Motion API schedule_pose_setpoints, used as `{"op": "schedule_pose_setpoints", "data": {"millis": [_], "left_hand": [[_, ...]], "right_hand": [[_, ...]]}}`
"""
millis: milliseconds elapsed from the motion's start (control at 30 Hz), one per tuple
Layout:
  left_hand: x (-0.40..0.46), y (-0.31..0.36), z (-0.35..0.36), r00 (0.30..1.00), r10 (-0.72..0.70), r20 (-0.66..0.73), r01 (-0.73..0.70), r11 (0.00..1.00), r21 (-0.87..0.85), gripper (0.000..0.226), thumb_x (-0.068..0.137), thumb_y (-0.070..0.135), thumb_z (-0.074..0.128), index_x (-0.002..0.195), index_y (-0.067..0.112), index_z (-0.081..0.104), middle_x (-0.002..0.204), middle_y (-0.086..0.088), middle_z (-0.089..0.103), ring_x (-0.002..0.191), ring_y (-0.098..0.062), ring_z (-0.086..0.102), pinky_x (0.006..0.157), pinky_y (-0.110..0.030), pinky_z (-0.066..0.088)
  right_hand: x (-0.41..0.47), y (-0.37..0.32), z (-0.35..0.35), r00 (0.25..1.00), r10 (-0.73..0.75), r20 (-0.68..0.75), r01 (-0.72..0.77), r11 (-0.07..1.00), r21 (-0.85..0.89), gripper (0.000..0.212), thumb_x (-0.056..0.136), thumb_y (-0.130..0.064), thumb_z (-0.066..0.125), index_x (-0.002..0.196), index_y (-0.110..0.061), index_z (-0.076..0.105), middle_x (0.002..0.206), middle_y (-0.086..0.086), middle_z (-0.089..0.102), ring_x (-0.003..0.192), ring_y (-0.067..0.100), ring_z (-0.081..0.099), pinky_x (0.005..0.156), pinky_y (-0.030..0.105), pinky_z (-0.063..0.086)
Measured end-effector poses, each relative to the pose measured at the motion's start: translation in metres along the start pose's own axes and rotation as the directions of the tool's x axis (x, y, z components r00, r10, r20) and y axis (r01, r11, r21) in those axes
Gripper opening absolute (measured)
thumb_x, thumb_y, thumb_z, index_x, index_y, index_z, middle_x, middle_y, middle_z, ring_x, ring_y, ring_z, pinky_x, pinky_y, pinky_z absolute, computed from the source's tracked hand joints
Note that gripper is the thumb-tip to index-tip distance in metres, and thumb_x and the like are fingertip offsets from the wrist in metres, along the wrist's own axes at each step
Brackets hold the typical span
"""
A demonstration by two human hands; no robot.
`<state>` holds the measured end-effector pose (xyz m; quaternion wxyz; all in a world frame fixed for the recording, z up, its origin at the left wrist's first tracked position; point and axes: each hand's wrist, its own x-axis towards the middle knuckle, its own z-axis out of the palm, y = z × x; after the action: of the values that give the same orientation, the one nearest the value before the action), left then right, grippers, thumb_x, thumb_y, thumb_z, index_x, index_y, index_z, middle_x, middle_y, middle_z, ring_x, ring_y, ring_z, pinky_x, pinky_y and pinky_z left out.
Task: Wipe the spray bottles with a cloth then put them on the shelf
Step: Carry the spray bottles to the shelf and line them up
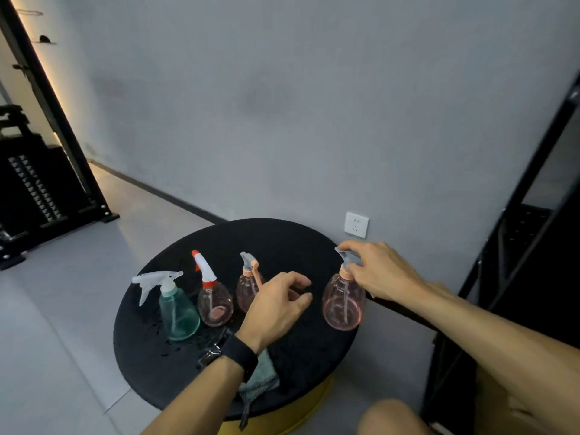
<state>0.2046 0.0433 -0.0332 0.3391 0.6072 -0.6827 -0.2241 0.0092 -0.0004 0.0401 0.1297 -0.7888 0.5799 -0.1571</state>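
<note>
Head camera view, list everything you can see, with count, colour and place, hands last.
Round black stool top: one, black with a yellow base, centre, by the wall.
Teal plastic spray bottle: one, white trigger, leftmost on the stool.
Pink clear plastic spray bottles: three; red-and-white trigger, second from left; grey trigger, partly behind the left hand; grey trigger, at the right edge.
Teal cloth: one, front of the stool, under the left wrist.
White wall socket: one, behind the stool.
Black metal shelf frame: one, right.
Black wristband: one, left wrist.
Left hand: loosely curled, holding nothing.
Right hand: grips the rightmost bottle's trigger head.
</note>
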Motion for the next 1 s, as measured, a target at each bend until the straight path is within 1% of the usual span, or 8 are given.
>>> {"op": "schedule_pose_setpoints", "data": {"millis": [133,233,367,500,633,767,833,1000], "left_hand": [[-0.005,0.043,0.005,0.996,0.083,0.031,-0.082,0.996,-0.016,0.021,0.094,0.028,0.067,0.115,0.027,0.065,0.112,0.013,0.061,0.088,0.002,0.062,0.074,-0.004,0.045],[-0.011,0.070,0.012,0.988,0.139,0.065,-0.138,0.990,-0.015,0.024,0.095,0.030,0.066,0.118,0.030,0.063,0.116,0.015,0.060,0.093,0.002,0.063,0.077,-0.006,0.047],[-0.017,0.107,0.027,0.974,0.199,0.105,-0.197,0.980,-0.025,0.028,0.095,0.031,0.067,0.123,0.028,0.062,0.118,0.016,0.060,0.098,0.000,0.063,0.084,-0.014,0.051],[-0.022,0.141,0.043,0.959,0.244,0.147,-0.239,0.970,-0.049,0.024,0.095,0.029,0.067,0.118,0.030,0.062,0.115,0.014,0.061,0.097,0.000,0.063,0.081,-0.013,0.051],[-0.027,0.169,0.062,0.945,0.284,0.163,-0.268,0.957,-0.112,0.019,0.094,0.028,0.068,0.106,0.039,0.058,0.109,0.017,0.061,0.089,0.003,0.063,0.072,-0.006,0.047],[-0.026,0.191,0.081,0.936,0.297,0.189,-0.261,0.946,-0.194,0.017,0.095,0.028,0.067,0.110,0.035,0.062,0.113,0.014,0.063,0.095,-0.001,0.064,0.075,-0.009,0.050],[-0.022,0.200,0.090,0.932,0.304,0.198,-0.262,0.941,-0.215,0.018,0.095,0.028,0.068,0.112,0.032,0.064,0.114,0.015,0.064,0.097,-0.001,0.064,0.080,-0.015,0.054],[-0.010,0.212,0.109,0.917,0.327,0.227,-0.285,0.938,-0.200,0.021,0.095,0.031,0.067,0.116,0.033,0.063,0.116,0.018,0.062,0.099,0.001,0.063,0.085,-0.022,0.056]], "right_hand": [[-0.038,0.010,-0.037,0.999,0.020,-0.044,-0.021,1.000,-0.010,0.041,0.092,-0.022,0.054,0.132,-0.031,0.055,0.130,0.004,0.061,0.113,0.025,0.059,0.087,0.031,0.048],[-0.066,0.020,-0.062,0.998,0.031,-0.063,-0.034,0.999,-0.040,0.042,0.092,-0.024,0.056,0.133,-0.031,0.054,0.132,0.001,0.061,0.117,0.023,0.057,0.090,0.029,0.046],[-0.105,0.040,-0.094,0.993,0.059,-0.098,-0.064,0.997,-0.049,0.040,0.091,-0.023,0.056,0.131,-0.028,0.056,0.126,0.002,0.064,0.110,0.023,0.060,0.086,0.026,0.045],[-0.140,0.061,-0.121,0.985,0.113,-0.128,-0.120,0.991,-0.052,0.039,0.090,-0.020,0.055,0.128,-0.027,0.058,0.121,0.005,0.064,0.087,0.020,0.060,0.072,0.021,0.041],[-0.164,0.089,-0.139,0.970,0.188,-0.155,-0.198,0.979,-0.053,0.042,0.090,-0.019,0.054,0.131,-0.028,0.056,0.123,0.007,0.062,0.095,0.025,0.065,0.069,0.022,0.041],[-0.174,0.117,-0.151,0.957,0.235,-0.171,-0.241,0.971,-0.013,0.041,0.094,-0.017,0.056,0.134,-0.026,0.054,0.113,0.004,0.063,0.061,0.005,0.055,0.046,0.012,0.036],[-0.174,0.129,-0.156,0.951,0.256,-0.171,-0.262,0.965,-0.010,0.040,0.094,-0.015,0.056,0.133,-0.024,0.055,0.101,0.002,0.060,0.055,0.003,0.051,0.041,0.012,0.036],[-0.162,0.157,-0.159,0.931,0.307,-0.196,-0.317,0.948,-0.017,0.042,0.090,-0.014,0.057,0.131,-0.024,0.057,0.105,0.005,0.066,0.069,0.018,0.067,0.051,0.025,0.053]]}}
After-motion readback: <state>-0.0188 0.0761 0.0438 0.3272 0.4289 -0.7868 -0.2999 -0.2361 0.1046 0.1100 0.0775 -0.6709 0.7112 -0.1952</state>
